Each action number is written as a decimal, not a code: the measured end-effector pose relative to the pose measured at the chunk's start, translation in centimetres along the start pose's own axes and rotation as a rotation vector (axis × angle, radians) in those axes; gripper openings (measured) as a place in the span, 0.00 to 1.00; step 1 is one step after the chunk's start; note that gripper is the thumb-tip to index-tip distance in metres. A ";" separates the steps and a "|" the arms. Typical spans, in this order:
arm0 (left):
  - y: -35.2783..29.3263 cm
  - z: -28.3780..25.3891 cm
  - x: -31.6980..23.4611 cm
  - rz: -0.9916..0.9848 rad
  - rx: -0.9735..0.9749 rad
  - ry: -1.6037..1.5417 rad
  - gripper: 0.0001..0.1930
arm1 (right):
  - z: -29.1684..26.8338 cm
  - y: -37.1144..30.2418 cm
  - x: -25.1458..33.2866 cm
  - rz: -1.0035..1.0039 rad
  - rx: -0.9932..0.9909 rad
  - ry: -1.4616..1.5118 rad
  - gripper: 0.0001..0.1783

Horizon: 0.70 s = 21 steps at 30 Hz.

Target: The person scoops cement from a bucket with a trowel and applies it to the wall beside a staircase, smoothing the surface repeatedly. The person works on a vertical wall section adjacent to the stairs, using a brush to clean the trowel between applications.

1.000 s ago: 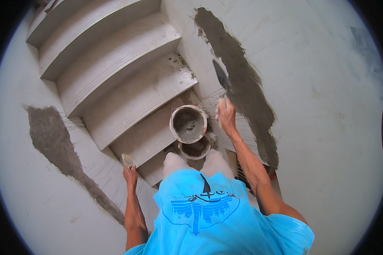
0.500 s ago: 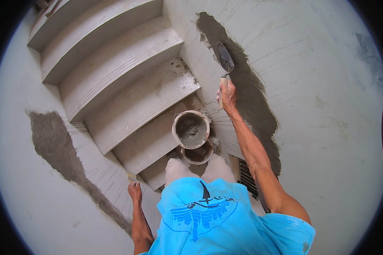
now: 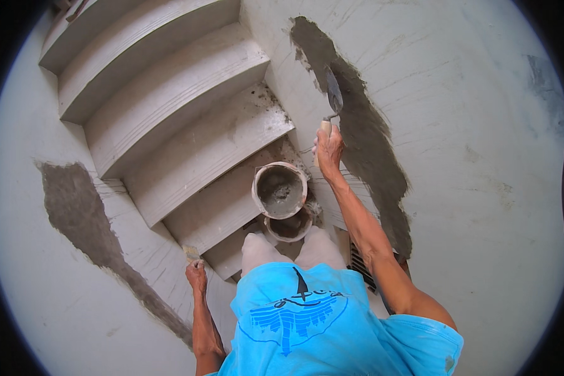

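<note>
Head view: you are standing on a curved staircase [image 3: 197, 125], looking down past your blue shirt [image 3: 307, 357] and pale-covered legs [image 3: 321, 249]. Your right hand [image 3: 329, 150] is reaching out along the right wall, its fingers closing firmly around the light handle of a trowel [image 3: 335, 97]. The dark, pointed blade is lying over the upper part of a long grey mortar patch [image 3: 373, 153], its tip pointing up and away from you; whether it is pressing on the surface, you cannot tell from here. Your left hand [image 3: 196, 276] is hanging lower, near the left wall, its fingers wrapping round a small brush-like tool [image 3: 191, 252] whose tan end is sticking up beyond your fist. A second grey patch [image 3: 75, 200] is running down that wall, to the left of this hand. Between your arms, a round bucket [image 3: 255, 195] is holding grey mix [image 3: 281, 194], and a lower bucket [image 3: 288, 239] is sitting just in front of your knees, partly hidden by the first. Beside your right leg, a dark slatted grille [image 3: 361, 266] is showing.
</note>
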<state>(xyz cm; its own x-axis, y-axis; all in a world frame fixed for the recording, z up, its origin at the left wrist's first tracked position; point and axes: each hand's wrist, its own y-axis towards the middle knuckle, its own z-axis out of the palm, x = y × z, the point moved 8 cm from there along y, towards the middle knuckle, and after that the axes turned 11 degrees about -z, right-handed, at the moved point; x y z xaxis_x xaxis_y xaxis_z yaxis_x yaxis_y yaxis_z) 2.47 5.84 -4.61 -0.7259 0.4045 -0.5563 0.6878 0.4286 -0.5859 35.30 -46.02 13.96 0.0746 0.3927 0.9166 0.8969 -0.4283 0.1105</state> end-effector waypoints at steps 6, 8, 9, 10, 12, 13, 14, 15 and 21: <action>-0.7 0.3 0.0 -0.067 0.004 0.026 0.17 | 1.0 2.7 0.2 0.014 -0.010 -0.014 0.13; -0.7 0.1 0.5 -0.025 0.003 0.017 0.17 | 0.9 1.8 -0.2 0.077 -0.041 0.036 0.13; -0.7 0.0 0.8 -0.005 -0.003 0.010 0.17 | 0.8 0.5 -0.2 0.105 -0.057 0.081 0.13; -0.7 0.0 0.9 -0.028 -0.020 0.019 0.17 | 0.7 -0.2 -0.2 0.127 -0.073 0.123 0.13; -0.7 0.0 1.1 -0.073 -0.050 0.041 0.18 | 0.4 -1.1 -0.1 0.117 -0.092 0.138 0.12; -0.8 -0.1 1.0 -0.066 -0.045 0.040 0.18 | 0.3 -1.4 -0.1 0.115 -0.102 0.145 0.12; -0.8 -0.1 1.0 -0.059 -0.040 0.039 0.18 | 0.6 -1.1 0.2 0.079 -0.075 0.132 0.12; -0.9 -0.1 0.9 -0.051 -0.033 0.039 0.19 | 0.7 -0.6 0.6 0.044 -0.050 0.118 0.12; -0.1 1.0 1.1 -0.065 0.044 0.035 0.19 | 0.5 2.3 0.5 0.006 -0.014 0.094 0.12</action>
<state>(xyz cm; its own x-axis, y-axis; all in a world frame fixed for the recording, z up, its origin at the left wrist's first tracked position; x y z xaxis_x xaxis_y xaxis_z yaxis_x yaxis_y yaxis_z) 1.66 5.44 -5.74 -0.7683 0.4052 -0.4954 0.6378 0.4196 -0.6459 37.65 -46.44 14.47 0.0379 0.3128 0.9491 0.8905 -0.4415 0.1100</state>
